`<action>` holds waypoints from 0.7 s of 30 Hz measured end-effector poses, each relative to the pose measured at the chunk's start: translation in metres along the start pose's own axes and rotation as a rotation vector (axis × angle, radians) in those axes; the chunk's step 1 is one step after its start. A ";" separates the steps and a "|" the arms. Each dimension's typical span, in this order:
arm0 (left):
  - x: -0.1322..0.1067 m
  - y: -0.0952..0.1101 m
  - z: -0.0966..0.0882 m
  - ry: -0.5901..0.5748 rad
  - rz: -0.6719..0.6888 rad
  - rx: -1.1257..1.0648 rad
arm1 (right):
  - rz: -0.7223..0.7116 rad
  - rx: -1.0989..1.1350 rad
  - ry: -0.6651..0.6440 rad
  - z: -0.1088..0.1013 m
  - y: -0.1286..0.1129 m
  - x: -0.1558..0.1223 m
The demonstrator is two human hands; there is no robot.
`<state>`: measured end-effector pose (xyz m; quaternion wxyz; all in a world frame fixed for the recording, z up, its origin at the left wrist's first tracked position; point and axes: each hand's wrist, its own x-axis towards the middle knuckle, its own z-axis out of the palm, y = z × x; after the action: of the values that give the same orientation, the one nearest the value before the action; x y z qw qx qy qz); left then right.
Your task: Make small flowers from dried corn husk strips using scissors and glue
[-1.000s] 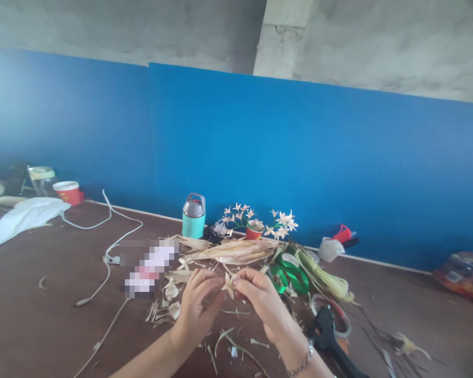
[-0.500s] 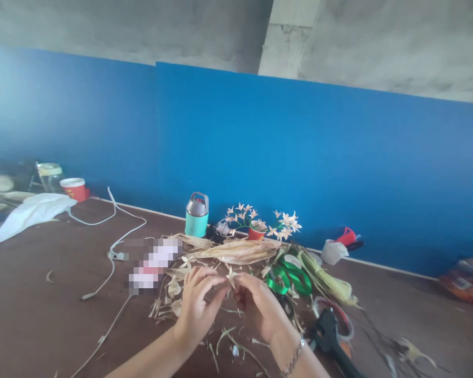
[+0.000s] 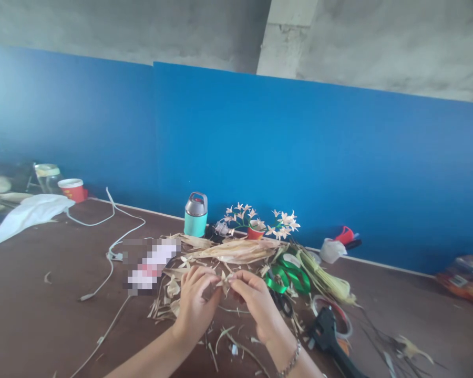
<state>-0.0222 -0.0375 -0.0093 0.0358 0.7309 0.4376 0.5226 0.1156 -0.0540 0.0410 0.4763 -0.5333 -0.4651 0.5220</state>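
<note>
Between my two hands is a small pale flower (image 3: 224,283) with pointed petals, seemingly shaped from dried husk. My left hand (image 3: 197,299) pinches it from the left with thumb and forefinger. From the other side, my right hand (image 3: 256,302) grips a petal between thumb and fingertips; a bracelet is on that wrist. Long dried husks (image 3: 240,252) lie just beyond my fingers, and husk scraps (image 3: 173,286) are scattered beside my left hand. Green ribbon (image 3: 287,275) is coiled to the right of my right hand, with black scissors (image 3: 286,304) partly hidden nearby.
A black glue gun (image 3: 327,333) and a tape roll (image 3: 346,317) lie at right. Along the blue panel stand a turquoise flask (image 3: 196,215) and a red pot (image 3: 255,231) of pale flowers. White cable (image 3: 112,252) crosses the brown table (image 3: 63,310) on the left.
My right fingers have moved slightly left and closed on a petal. The flower has turned and shifted a little left and down, its petals now more spread to view.
</note>
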 end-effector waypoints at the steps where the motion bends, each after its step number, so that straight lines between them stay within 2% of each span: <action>1: 0.000 0.000 0.000 -0.003 0.001 -0.001 | -0.002 0.000 -0.002 0.000 0.000 0.000; 9: 0.000 0.000 -0.002 -0.002 -0.014 -0.045 | -0.016 -0.026 0.001 0.002 -0.002 -0.002; 21: 0.002 0.003 -0.001 0.025 -0.078 -0.246 | 0.015 0.013 -0.046 0.002 -0.001 -0.003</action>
<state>-0.0207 -0.0385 -0.0055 0.1398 0.6968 0.3985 0.5797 0.1133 -0.0569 0.0421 0.4652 -0.5216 -0.4685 0.5404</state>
